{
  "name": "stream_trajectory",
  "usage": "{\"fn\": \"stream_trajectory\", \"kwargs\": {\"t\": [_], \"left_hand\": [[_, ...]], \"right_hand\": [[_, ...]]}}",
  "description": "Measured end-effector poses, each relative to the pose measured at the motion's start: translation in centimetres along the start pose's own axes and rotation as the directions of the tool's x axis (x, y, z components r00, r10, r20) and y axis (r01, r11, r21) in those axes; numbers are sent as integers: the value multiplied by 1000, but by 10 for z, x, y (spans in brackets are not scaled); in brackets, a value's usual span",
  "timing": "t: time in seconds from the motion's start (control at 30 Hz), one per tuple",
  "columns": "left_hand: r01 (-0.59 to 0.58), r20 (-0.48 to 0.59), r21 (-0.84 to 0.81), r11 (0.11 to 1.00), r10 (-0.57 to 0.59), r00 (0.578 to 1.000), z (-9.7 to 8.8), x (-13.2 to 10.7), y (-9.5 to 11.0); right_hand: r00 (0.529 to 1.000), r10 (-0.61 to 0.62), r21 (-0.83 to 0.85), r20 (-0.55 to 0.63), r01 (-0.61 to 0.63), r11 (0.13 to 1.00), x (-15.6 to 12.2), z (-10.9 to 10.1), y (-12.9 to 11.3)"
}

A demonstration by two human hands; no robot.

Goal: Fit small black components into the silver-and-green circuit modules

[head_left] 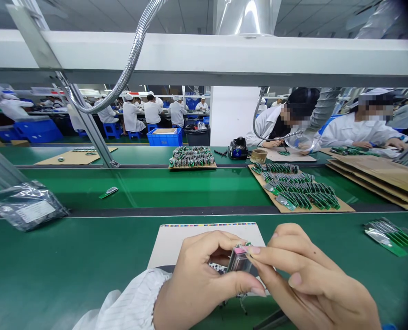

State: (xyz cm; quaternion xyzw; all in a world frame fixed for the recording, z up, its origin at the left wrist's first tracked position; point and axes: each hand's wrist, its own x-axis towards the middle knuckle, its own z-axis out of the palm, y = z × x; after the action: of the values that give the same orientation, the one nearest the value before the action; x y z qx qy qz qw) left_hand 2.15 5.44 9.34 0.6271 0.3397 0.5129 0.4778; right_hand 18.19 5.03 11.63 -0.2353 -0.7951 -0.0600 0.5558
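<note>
As left hand and right hand pinch, a metal-cased module tilts pink-end up.

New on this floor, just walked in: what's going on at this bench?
At a green conveyor bench, a person pinches a small silver metal module with a pink end between their left hand and right hand, above a white card sheet. Rows of green circuit boards lie on a brown cardboard sheet beyond, and a co-worker in a white coat works at the far side.
</note>
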Motion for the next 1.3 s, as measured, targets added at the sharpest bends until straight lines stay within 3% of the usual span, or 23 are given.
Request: {"fn": "stream_trajectory", "kwargs": {"t": [0.1,0.27,0.43,0.57,0.7,0.9,1.0,1.3], "left_hand": [[-7,0,10,1000,7,1000,-1,0,1],[-12,9,7,1000,12,1000,-1,-1,1],[-101,7,114,988,101,995,-1,0,0],[-179,11,203,963,180,984,-2,0,0],[-156,35,179,971,152,988,-4,-1,-4],[-147,25,168,975,145,989,-4,-2,-3],[-158,37,185,970,154,987,-3,-2,0],[-242,53,230,943,236,970,-1,-4,0]], "right_hand": [[1000,-1,50,-4,2,999,-2,1,1],[993,103,83,57,-108,991,-5,-1,2],[1000,-17,27,5,17,999,-1,-1,0],[1000,-22,18,17,22,1000,-1,0,-1],[992,127,177,-2,-124,976,-11,4,3],[946,323,535,18,-282,796,-24,8,4],[928,372,563,16,-316,764,-24,10,1],[925,378,539,40,-339,771,-22,10,0]]}}
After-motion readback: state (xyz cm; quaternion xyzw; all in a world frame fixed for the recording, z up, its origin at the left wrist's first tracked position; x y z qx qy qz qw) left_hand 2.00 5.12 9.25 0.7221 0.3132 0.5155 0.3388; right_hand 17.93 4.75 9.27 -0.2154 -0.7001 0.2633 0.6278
